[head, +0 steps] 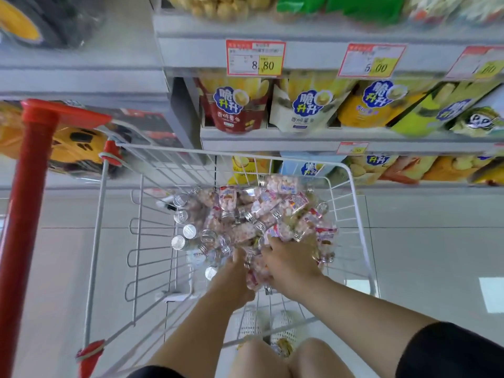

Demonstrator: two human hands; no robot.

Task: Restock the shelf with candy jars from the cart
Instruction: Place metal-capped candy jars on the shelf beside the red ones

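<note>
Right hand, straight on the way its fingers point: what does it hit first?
The candy jars. The right hand points forward and down into the pile in the cart, fingertips at a pink-labelled jar, so that jar comes first. Blur hides whether they touch it yet.

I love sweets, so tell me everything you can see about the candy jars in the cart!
The candy jars are clear containers with silver caps and pink-and-white labels, filled with pale pink sweets. They lie jumbled in a heap, tipped every way, in the white wire cart. The left hand and right hand dig into the near side, fingertips hidden.
</note>
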